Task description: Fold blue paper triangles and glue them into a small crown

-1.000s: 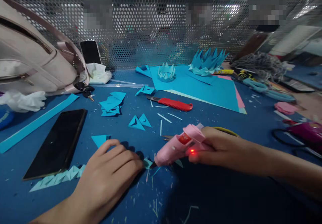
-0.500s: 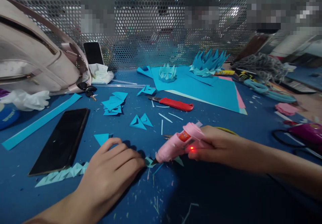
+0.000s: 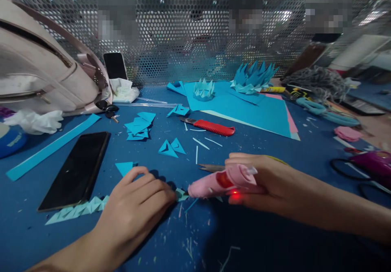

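Observation:
My right hand (image 3: 259,178) is wrapped round a pink hot glue gun (image 3: 210,183), whose red light glows near the fingers. The gun lies nearly level, its dark nozzle at a pale green paper tip (image 3: 181,195). That tip pokes out from under the fingertips of my left hand (image 3: 137,202), which is closed and presses down on the table. A strip of folded pale green paper triangles (image 3: 81,211) runs in under the left hand from the left; the hand hides its middle. A blue paper triangle (image 3: 124,167) lies just beyond the left knuckles. Scissor blades (image 3: 210,168) show behind the gun.
A black phone (image 3: 75,170) and a blue paper strip (image 3: 55,145) lie at left. Further back are folded blue pieces (image 3: 140,126), a red utility knife (image 3: 214,127), two paper crowns and blue sheets (image 3: 259,117). A perforated metal screen (image 3: 177,39) bounds the back.
My right hand has rolled and lowered the glue gun from a slant to nearly level, with its nozzle staying at the paper tip. My left hand keeps its place.

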### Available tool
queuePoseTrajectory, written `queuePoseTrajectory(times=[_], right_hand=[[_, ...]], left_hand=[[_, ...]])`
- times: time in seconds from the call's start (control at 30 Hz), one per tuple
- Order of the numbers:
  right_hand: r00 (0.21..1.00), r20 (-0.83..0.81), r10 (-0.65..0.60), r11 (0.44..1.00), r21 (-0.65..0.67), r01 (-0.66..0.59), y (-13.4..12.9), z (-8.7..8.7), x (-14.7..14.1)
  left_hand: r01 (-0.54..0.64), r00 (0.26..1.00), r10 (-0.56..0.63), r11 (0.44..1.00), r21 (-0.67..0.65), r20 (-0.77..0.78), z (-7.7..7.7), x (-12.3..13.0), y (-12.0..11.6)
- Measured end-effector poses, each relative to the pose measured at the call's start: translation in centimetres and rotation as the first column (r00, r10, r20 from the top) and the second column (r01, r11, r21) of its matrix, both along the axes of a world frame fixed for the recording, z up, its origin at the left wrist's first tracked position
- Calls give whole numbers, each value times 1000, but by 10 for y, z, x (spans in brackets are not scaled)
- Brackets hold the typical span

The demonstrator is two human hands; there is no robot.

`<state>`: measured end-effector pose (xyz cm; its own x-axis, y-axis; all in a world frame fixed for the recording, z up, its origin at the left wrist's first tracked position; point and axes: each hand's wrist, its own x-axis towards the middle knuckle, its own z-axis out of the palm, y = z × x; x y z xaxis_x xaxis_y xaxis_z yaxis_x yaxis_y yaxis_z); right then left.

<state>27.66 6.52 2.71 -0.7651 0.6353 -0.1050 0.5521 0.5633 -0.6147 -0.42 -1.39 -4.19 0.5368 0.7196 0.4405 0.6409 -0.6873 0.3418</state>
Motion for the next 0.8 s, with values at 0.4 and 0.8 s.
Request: queuePoseTrajectory(times=[0.4, 0.8], right_hand=[[998, -58, -9, 1000, 14, 10, -1, -5, 3], [999, -50, 6, 999, 37, -5, 0, -7, 2]], left_hand=[[7, 1000, -7, 1000, -29, 4, 1, 0, 1], [5, 999, -4, 1000, -28, 33, 1, 1, 2]])
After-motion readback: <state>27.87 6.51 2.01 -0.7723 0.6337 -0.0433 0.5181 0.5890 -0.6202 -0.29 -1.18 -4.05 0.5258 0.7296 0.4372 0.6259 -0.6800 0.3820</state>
